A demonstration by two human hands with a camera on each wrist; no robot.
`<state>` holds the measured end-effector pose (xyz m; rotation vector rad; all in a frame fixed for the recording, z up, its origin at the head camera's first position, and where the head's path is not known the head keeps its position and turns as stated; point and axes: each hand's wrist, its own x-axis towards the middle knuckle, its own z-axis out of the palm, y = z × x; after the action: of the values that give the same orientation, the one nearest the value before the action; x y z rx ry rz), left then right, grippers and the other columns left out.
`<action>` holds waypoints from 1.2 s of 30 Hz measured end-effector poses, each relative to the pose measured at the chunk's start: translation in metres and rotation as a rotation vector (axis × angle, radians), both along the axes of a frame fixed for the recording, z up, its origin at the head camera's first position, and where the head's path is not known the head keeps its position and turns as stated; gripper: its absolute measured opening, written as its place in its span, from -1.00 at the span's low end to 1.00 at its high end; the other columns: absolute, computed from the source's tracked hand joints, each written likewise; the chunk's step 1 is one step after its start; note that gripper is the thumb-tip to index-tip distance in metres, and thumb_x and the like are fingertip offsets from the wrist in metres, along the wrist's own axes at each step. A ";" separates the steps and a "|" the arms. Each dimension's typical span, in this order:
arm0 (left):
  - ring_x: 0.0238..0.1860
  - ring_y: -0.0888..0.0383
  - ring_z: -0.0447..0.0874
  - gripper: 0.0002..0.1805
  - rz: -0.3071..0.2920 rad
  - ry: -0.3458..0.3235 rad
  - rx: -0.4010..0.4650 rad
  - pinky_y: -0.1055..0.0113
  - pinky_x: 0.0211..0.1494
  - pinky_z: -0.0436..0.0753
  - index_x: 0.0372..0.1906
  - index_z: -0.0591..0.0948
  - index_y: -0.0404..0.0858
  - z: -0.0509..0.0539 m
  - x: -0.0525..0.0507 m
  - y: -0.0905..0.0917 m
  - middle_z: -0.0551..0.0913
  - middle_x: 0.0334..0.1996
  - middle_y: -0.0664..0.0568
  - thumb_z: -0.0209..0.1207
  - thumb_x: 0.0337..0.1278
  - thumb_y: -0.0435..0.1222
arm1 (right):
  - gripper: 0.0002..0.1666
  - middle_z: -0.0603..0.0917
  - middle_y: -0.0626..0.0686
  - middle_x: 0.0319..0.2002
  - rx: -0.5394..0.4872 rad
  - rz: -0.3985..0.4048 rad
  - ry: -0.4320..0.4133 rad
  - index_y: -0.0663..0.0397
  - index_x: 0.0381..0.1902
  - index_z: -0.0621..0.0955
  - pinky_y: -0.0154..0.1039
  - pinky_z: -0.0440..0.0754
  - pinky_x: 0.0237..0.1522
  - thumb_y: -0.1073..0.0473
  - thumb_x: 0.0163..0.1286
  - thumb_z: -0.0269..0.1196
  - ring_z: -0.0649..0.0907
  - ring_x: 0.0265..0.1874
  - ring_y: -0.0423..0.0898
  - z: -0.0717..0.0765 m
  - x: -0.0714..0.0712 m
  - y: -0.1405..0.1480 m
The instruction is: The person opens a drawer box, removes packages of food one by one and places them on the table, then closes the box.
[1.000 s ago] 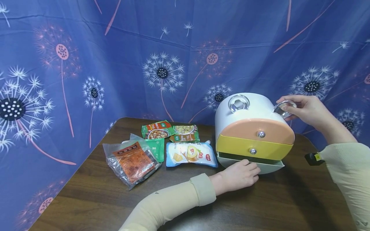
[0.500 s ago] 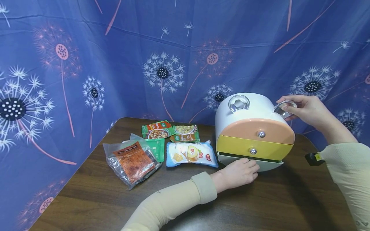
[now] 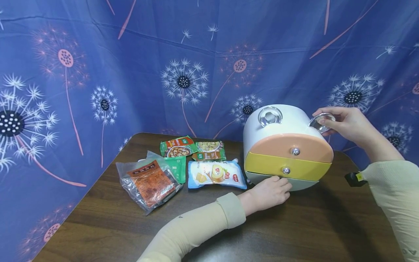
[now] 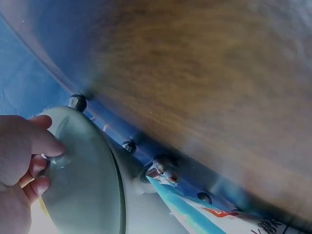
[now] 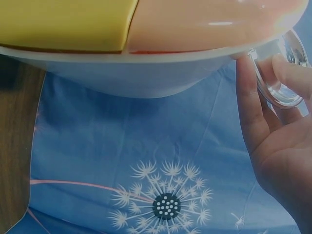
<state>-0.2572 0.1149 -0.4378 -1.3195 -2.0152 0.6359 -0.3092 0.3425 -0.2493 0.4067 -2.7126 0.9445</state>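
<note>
A small rounded drawer cabinet has a white body, an orange top drawer, a yellow middle drawer and a pale green bottom drawer. At that bottom drawer's front is my left hand. The left wrist view shows its thumb and fingers pinching the small knob, which they mostly hide. The bottom drawer is pushed in, nearly flush. My right hand grips the silver, ear-like round piece at the cabinet's upper right.
Left of the cabinet lies a white-and-blue food packet, close to its side. Farther left are a clear bag with an orange label, a green packet and two small food packets. A dandelion-patterned blue cloth hangs behind the table.
The green bottom drawer has slid inward, and the dark gap under the yellow drawer has shrunk to a thin line. My left hand moved with it; my right hand stayed on the silver piece.
</note>
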 end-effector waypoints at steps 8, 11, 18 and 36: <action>0.07 0.20 0.36 -0.68 -0.003 -0.009 -0.014 0.40 -0.03 0.35 -0.03 0.60 0.12 0.001 -0.002 0.001 0.49 0.00 0.22 -0.12 0.38 -0.26 | -0.60 0.57 -0.47 -0.36 -0.008 0.012 0.007 0.08 0.12 0.52 -0.35 0.64 -0.44 0.07 0.37 0.15 0.65 -0.41 -0.38 -0.001 -0.001 0.001; 0.07 0.20 0.36 -0.68 -0.004 -0.006 -0.023 0.40 -0.01 0.35 -0.02 0.60 0.12 0.001 -0.002 0.001 0.50 0.00 0.22 -0.12 0.38 -0.25 | -0.63 0.57 -0.47 -0.37 -0.013 0.018 0.009 0.06 0.11 0.53 -0.35 0.65 -0.44 0.09 0.38 0.14 0.63 -0.41 -0.42 -0.001 -0.001 0.001; 0.06 0.20 0.35 -0.70 -0.005 -0.020 -0.030 0.41 0.00 0.35 0.00 0.60 0.11 0.001 -0.004 0.001 0.50 0.01 0.21 -0.10 0.38 -0.22 | -0.65 0.57 -0.46 -0.36 -0.014 0.020 0.008 0.07 0.10 0.52 -0.32 0.65 -0.43 0.12 0.40 0.12 0.62 -0.40 -0.44 0.000 0.000 0.001; 0.01 0.23 0.34 -0.68 0.039 -0.287 -0.030 0.47 0.04 0.35 0.13 0.54 0.10 0.022 0.004 -0.015 0.50 -0.02 0.19 0.06 0.31 -0.15 | -0.44 0.58 -0.21 -0.14 0.183 0.001 -0.034 -0.16 0.29 0.43 -0.25 0.62 -0.35 -0.09 0.36 0.14 0.68 -0.42 -0.32 0.013 0.005 -0.002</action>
<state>-0.2528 0.1000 -0.4158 -1.4612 -2.2725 0.5198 -0.3043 0.3408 -0.2359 0.4290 -2.8411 0.7113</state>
